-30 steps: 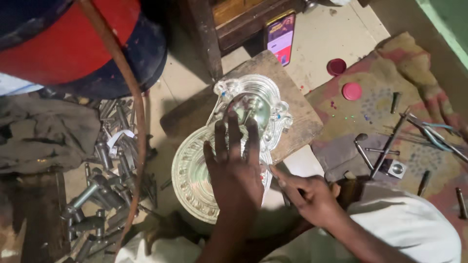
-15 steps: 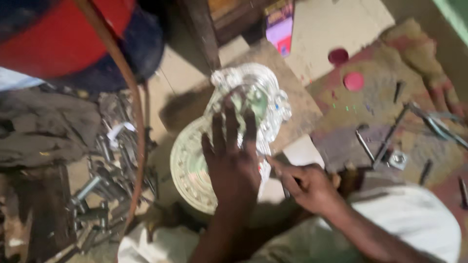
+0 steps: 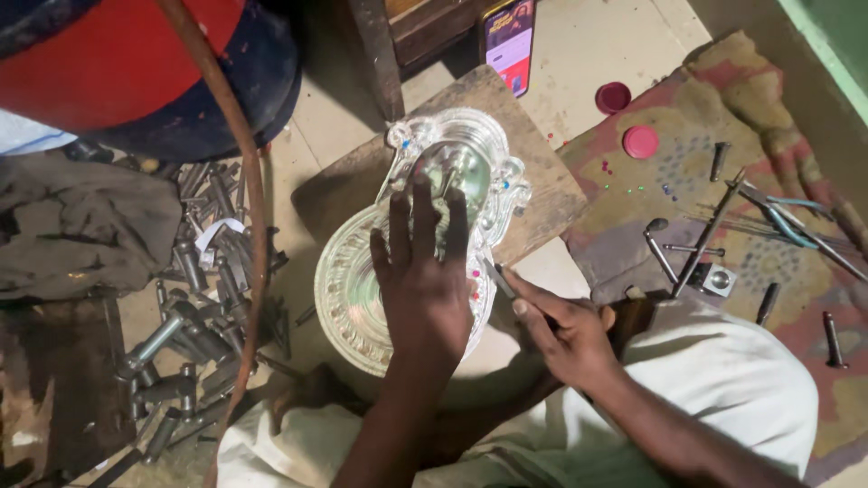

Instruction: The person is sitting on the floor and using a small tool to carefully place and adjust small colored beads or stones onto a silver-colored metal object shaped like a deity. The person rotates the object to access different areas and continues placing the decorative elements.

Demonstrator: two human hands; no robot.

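Fingers spread, our left hand [image 3: 423, 294] presses flat on the shiny embossed metal plate [image 3: 362, 307] lying over a wooden block [image 3: 542, 194] — not gripping it. Our right hand [image 3: 561, 330] pinches a thin tool [image 3: 500, 280] against the plate's edge. Bolts [image 3: 194, 298] lie heaped at left — punches [image 3: 705, 239] on the patterned mat [image 3: 723, 99] at right.

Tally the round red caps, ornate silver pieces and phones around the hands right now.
Round red caps: 2
Ornate silver piece: 1, under the left hand
Phone: 1
Total: 4
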